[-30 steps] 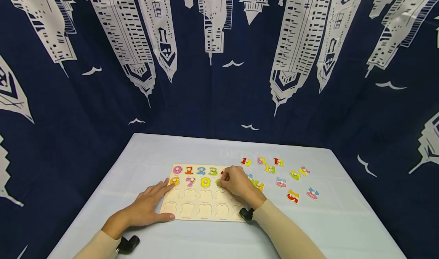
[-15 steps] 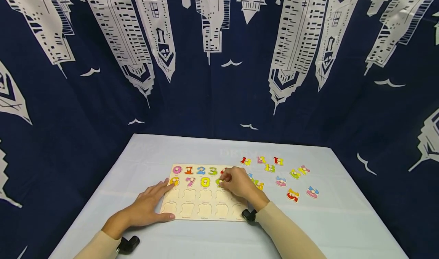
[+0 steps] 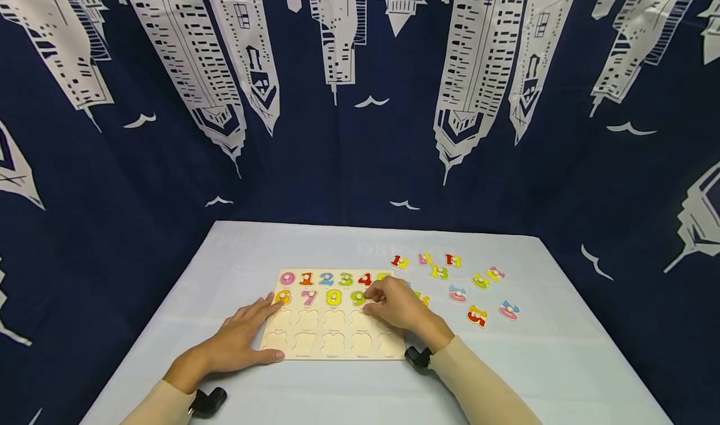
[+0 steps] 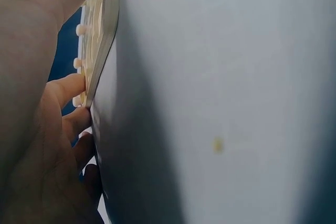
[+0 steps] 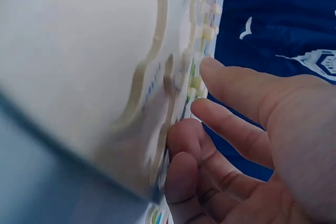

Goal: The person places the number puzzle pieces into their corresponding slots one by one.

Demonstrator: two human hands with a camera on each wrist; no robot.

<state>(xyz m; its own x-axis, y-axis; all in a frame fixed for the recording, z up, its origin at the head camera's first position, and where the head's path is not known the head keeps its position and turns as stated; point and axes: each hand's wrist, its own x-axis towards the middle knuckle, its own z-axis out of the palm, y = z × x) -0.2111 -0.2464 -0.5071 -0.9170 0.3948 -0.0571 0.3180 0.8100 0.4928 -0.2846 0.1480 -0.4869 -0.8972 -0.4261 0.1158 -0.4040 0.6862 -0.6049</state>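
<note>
A wooden number puzzle board [image 3: 318,350] lies on the table. Pieces 0 to 4 fill most of its top row, with a yellow-green piece partly behind my right hand. Below sit an orange 6 [image 3: 283,297], a pink 7 [image 3: 309,297], a yellow 8 [image 3: 334,297] and a green 9 [image 3: 357,298]. My left hand [image 3: 233,344] rests along the board's left side, fingers extended near the 6 and thumb at the lower corner. Over the board's right part, my right hand [image 3: 400,305] is just beside the 9; in the right wrist view its thumb and forefinger stand apart, holding nothing.
Several loose two-digit number pieces lie right of the board, among them a red-and-yellow one [image 3: 477,316], a blue-and-pink one [image 3: 509,310] and a green one [image 3: 439,272]. Some are partly behind my right hand. A dark blue patterned cloth [image 3: 337,150] hangs behind the white table [image 3: 562,362].
My right hand has let go of the green 9 and drawn slightly right, its fingers parting. The 9 stays on the board. The left hand holds its place; the head view shifts slightly.
</note>
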